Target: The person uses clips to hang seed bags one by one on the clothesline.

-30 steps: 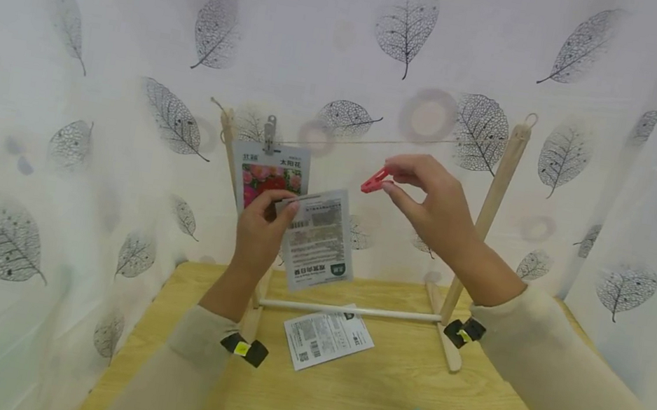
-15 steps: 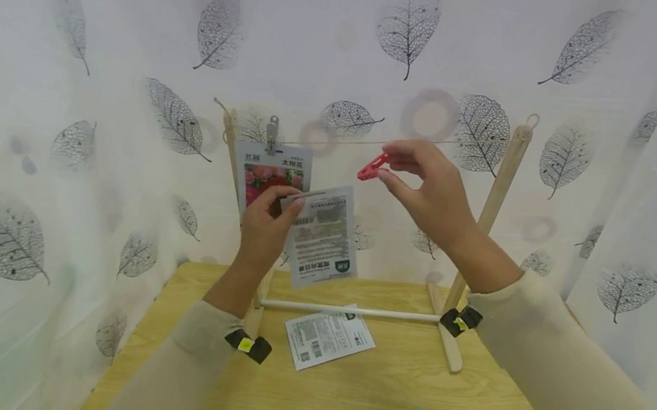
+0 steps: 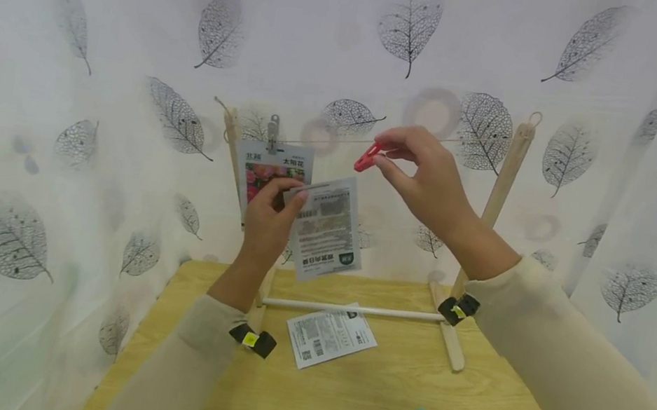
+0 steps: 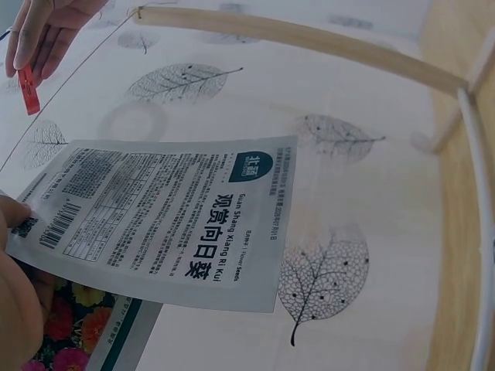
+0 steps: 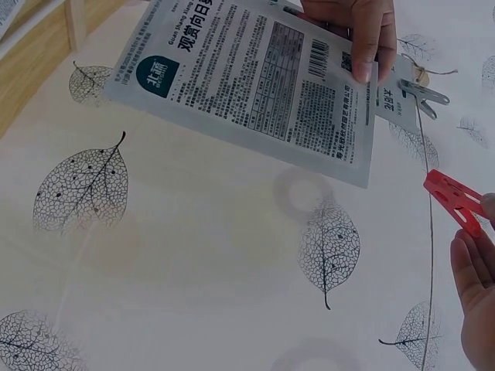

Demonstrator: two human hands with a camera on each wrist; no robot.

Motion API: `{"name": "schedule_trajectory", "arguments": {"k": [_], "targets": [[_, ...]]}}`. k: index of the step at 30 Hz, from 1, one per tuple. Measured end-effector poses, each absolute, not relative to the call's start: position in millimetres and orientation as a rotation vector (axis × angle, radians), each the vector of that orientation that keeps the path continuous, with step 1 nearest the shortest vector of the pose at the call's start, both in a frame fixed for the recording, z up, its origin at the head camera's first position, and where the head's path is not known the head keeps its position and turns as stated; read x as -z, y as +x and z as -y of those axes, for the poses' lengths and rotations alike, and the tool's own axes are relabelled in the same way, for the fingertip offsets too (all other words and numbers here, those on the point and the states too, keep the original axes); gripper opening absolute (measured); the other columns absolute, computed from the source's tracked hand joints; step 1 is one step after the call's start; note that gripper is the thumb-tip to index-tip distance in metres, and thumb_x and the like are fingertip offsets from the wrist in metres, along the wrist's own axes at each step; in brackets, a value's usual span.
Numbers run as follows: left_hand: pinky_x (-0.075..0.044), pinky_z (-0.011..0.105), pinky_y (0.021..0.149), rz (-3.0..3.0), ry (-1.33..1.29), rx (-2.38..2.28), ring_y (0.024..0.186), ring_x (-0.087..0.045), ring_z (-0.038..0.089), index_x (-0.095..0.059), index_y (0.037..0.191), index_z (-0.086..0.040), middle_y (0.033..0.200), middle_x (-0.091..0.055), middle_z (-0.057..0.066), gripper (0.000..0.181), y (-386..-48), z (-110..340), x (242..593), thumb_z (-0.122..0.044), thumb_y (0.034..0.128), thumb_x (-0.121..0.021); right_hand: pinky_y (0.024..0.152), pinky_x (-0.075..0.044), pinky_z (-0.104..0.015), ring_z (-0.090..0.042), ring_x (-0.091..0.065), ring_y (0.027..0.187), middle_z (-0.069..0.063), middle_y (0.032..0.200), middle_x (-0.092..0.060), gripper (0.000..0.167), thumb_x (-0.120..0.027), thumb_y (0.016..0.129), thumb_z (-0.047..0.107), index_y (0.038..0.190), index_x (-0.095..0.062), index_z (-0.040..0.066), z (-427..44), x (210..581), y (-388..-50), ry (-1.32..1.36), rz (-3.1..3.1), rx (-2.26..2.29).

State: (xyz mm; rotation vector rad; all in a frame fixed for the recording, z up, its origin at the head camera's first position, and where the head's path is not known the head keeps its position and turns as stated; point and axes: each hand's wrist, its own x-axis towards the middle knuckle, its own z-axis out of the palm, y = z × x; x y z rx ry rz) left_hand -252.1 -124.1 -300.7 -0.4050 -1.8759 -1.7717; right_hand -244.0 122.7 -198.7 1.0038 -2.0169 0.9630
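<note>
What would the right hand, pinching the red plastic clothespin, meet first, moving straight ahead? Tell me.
Likely the thin tan string: in the right wrist view, the tip of the clothespin, ahead of the right hand, overlaps it, though depth is unclear.

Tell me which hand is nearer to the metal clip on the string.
Left. The left hand is below the metal clip, in front of the hanging packet; the right hand is farther right, holding a red clip.

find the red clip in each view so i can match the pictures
Head: red clip, slightly right of and above centre, pinched in the right hand.
Left wrist: upper left, close to the left edge.
Right wrist: near the right edge, about mid-height.
Shared landmark: the packet in the left hand.
</note>
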Motion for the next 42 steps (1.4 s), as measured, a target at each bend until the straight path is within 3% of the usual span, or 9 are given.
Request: {"name": "schedule_trajectory", "arguments": {"k": [8,16,22,29,37,42], "targets": [[-0.055,0.018,0.072,1.774,-0.458,1.808,0.087,-0.064,0.007,-0.065,0.112,0.004,0.110,-0.066,0.010,0.021,-252,118,299,-0.005,0.0936,-0.070,0.098,-0.055,-0.029,-0.024,-0.066,0.108,-0.014,0.113,-0.067,0.029,-0.073,0.091,0.004,0.118,-0.065,-0.003,-118,189,-249,1.038,2.011,-0.939],[-0.051,0.017,0.065,1.810,-0.419,1.734,0.079,-0.060,0.005,-0.067,0.110,-0.001,0.101,-0.067,0.006,0.019,-253,115,298,-0.011,0.0936,-0.071,0.098,-0.056,-0.032,-0.023,-0.066,0.107,-0.012,0.111,-0.069,0.022,-0.073,0.091,0.005,0.112,-0.068,0.000,-112,178,-251,1.027,2.047,-0.894],[-0.037,0.018,0.057,1.844,-0.398,1.640,0.067,-0.042,0.007,-0.068,0.110,-0.003,0.090,-0.059,0.000,0.018,-251,116,292,-0.012,0.0948,-0.070,0.098,-0.055,-0.029,-0.021,-0.067,0.106,-0.011,0.108,-0.069,0.019,-0.073,0.091,0.005,0.108,-0.068,0.000,-109,169,-255,1.008,2.036,-0.894],[-0.046,0.017,0.064,1.822,-0.445,1.661,0.077,-0.054,0.006,-0.066,0.111,0.000,0.109,-0.066,0.007,0.018,-251,116,287,-0.009,0.0962,-0.068,0.100,-0.055,-0.028,-0.022,-0.067,0.105,-0.012,0.107,-0.069,0.017,-0.072,0.092,0.004,0.107,-0.067,-0.001,-106,164,-258,1.010,2.049,-0.922],[-0.054,0.018,0.073,1.800,-0.458,1.672,0.088,-0.063,0.009,-0.065,0.111,0.003,0.111,-0.068,0.016,0.018,-255,118,286,-0.007,0.0961,-0.067,0.098,-0.055,-0.026,-0.018,-0.069,0.100,-0.011,0.105,-0.070,0.014,-0.072,0.092,0.004,0.103,-0.065,-0.001,-103,160,-262,1.005,2.053,-0.935],[-0.050,0.017,0.072,1.799,-0.465,1.684,0.086,-0.059,0.007,-0.065,0.111,0.003,0.112,-0.067,0.012,0.018,-255,117,285,-0.008,0.0968,-0.066,0.097,-0.055,-0.025,-0.017,-0.069,0.098,-0.010,0.102,-0.070,0.012,-0.071,0.093,0.004,0.100,-0.064,-0.002,-102,157,-264,1.008,2.061,-0.957]]}}
